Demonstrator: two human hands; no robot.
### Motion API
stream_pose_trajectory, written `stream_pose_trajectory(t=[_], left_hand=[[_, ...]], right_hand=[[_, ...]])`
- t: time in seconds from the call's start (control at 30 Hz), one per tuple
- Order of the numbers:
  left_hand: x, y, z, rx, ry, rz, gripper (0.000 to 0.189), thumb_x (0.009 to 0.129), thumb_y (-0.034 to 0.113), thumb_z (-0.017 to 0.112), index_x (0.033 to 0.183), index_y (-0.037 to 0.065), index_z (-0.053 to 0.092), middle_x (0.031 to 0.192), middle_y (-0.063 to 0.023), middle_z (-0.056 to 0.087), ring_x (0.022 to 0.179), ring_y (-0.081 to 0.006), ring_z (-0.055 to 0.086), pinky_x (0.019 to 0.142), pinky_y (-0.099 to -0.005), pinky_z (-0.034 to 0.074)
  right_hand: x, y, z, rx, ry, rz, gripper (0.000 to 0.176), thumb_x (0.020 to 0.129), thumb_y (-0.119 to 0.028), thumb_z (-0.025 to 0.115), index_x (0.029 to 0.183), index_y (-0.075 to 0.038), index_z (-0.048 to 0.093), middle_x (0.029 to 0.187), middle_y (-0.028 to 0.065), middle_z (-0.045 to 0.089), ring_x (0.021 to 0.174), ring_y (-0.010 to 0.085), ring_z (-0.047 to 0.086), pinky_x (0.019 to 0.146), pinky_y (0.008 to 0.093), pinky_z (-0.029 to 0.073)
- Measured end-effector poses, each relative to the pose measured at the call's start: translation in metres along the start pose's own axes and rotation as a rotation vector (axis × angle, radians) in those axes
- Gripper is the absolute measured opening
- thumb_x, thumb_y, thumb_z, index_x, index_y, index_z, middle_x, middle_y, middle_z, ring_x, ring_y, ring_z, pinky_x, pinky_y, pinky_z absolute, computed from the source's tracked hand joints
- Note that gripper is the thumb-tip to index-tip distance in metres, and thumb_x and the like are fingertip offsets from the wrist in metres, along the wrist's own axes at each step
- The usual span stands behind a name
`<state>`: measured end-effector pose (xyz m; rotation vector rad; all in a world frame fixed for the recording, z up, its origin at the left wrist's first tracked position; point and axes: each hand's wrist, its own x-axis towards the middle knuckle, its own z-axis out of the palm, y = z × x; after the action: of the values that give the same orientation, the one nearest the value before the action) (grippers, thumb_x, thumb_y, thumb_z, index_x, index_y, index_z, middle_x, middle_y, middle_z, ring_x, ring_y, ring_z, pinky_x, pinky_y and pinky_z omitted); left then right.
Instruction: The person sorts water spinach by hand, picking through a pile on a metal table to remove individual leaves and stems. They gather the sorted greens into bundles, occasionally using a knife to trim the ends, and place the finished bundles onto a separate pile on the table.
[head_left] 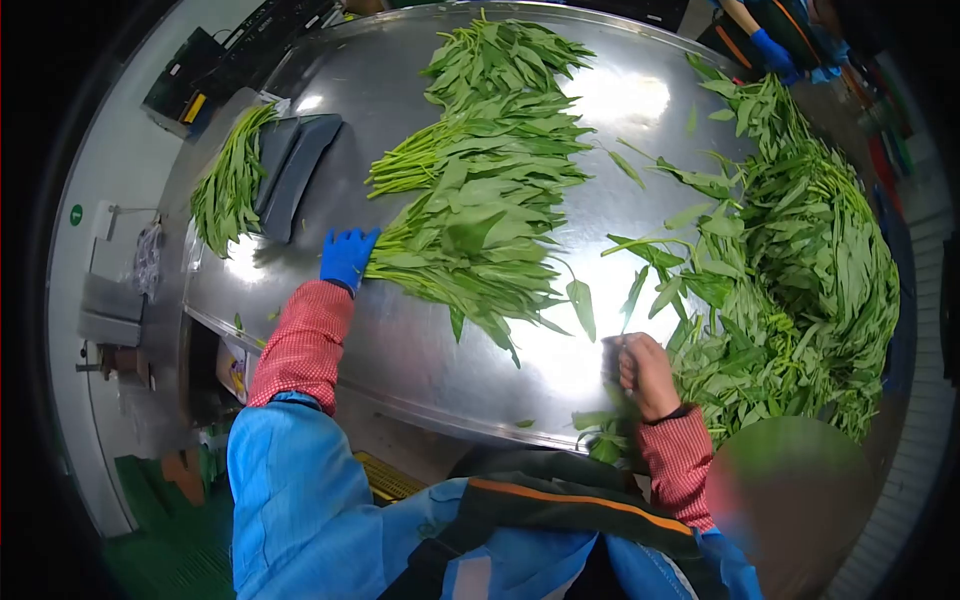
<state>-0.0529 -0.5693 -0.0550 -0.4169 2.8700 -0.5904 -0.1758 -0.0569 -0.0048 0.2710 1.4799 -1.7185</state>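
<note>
My left hand [347,256], in a blue glove, rests on the stem ends of a bundle of long-leafed greens [470,250] lying across the steel table [420,350]. My right hand [648,374], bare, is closed around thin green stems near the table's front edge, beside a large heap of greens [800,280] at the right. More sorted greens [500,70] lie in rows farther back.
A grey scale [295,165] stands at the left with a bunch of greens [228,185] beside it. Another person's blue-gloved hand [772,52] reaches in at the far right corner. Loose leaves dot the table's middle. Green crates sit on the floor at the left.
</note>
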Motion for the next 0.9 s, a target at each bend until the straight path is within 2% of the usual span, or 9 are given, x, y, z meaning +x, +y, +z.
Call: stream_pose_trajectory(t=[0.27,0.33,0.37,0.4,0.43,0.53,0.6,0.73,0.9], left_hand=[[-0.018,0.002,-0.069,-0.072,-0.103,-0.027,0.053,0.082,0.009,0.054,0.132,0.023,0.041,0.135,-0.0129,0.044,0.127,-0.0283,0.041,0.103,-0.0569,0.029],[-0.015,-0.018,-0.046,-0.044,-0.02,-0.01,0.039,0.083,0.018,0.054,0.121,0.019,0.054,0.124,-0.0132,0.055,0.114,-0.0308,0.052,0.095,-0.0491,0.038],[-0.005,-0.005,-0.099,-0.101,-0.315,-0.068,0.037,0.081,0.018,0.056,0.117,0.017,0.057,0.118,-0.0135,0.059,0.106,-0.0319,0.056,0.086,-0.0442,0.043],[-0.012,-0.023,-0.07,-0.078,-0.083,0.031,0.039,0.077,0.014,0.062,0.116,0.013,0.057,0.118,-0.014,0.058,0.103,-0.0335,0.056,0.079,-0.0436,0.045],[-0.018,0.004,-0.111,-0.176,0.051,0.052,0.046,0.074,0.013,0.066,0.119,0.012,0.055,0.117,-0.0136,0.058,0.104,-0.0327,0.055,0.082,-0.0437,0.045],[-0.035,0.093,-0.186,-0.916,0.336,0.222,0.068,0.069,0.01,0.073,0.131,0.007,0.046,0.123,-0.0146,0.054,0.115,-0.0308,0.051,0.096,-0.042,0.04],[-0.049,0.166,-0.2,-1.19,0.264,0.383,0.087,0.065,0.019,0.08,0.138,0.003,0.036,0.133,-0.0176,0.047,0.126,-0.0313,0.043,0.106,-0.0406,0.032],[-0.089,0.303,-0.195,-1.027,0.028,0.748,0.115,0.049,0.041,0.087,0.141,0.003,0.029,0.144,-0.0225,0.031,0.132,-0.0386,0.032,0.109,-0.0452,0.025],[-0.098,0.427,-0.202,-0.802,0.043,0.796,0.116,0.048,0.045,0.085,0.142,0.009,0.028,0.15,-0.0251,0.013,0.138,-0.041,0.018,0.107,-0.0595,0.016]], right_hand=[[-0.011,-0.002,0.006,-0.09,-0.005,-0.043,0.016,0.093,-0.019,0.051,0.089,-0.005,0.059,0.061,-0.0054,0.043,0.048,0.0028,0.036,0.043,0.0178,0.029],[-0.007,0.01,-0.009,-0.262,0.008,-0.137,0.016,0.091,-0.019,0.053,0.087,-0.006,0.06,0.066,-0.003,0.049,0.058,0.0082,0.047,0.052,0.0227,0.039],[-0.003,0.024,-0.02,-0.3,0.014,-0.24,0.017,0.09,-0.019,0.054,0.087,-0.003,0.06,0.071,0.0011,0.055,0.068,0.0121,0.052,0.062,0.0269,0.044],[-0.005,0.028,-0.027,-0.507,0.054,-0.476,0.015,0.09,-0.016,0.053,0.09,-0.003,0.062,0.075,0.0003,0.058,0.068,0.009,0.053,0.061,0.0246,0.045],[-0.016,0.022,-0.03,-0.531,0.057,-0.45,0.015,0.09,-0.015,0.054,0.091,-0.002,0.061,0.081,0.0019,0.06,0.078,0.0112,0.054,0.071,0.0266,0.045],[-0.041,0.006,-0.051,-0.567,0.144,-0.574,0.017,0.088,-0.02,0.057,0.088,-0.003,0.059,0.069,0.0065,0.06,0.064,0.0175,0.056,0.061,0.0315,0.045],[-0.065,-0.009,-0.076,-0.644,0.27,-0.596,0.018,0.087,-0.021,0.057,0.087,-0.004,0.059,0.067,0.0095,0.059,0.062,0.0229,0.057,0.059,0.0338,0.045],[-0.104,-0.025,-0.166,-0.903,0.605,-0.659,0.017,0.085,-0.023,0.057,0.085,-0.005,0.059,0.069,0.016,0.059,0.066,0.0324,0.059,0.059,0.0403,0.046],[-0.145,-0.03,-0.342,-1.476,1.136,-0.634,0.013,0.077,-0.015,0.058,0.077,-0.003,0.057,0.072,0.0161,0.059,0.067,0.0346,0.06,0.062,0.0446,0.048]])
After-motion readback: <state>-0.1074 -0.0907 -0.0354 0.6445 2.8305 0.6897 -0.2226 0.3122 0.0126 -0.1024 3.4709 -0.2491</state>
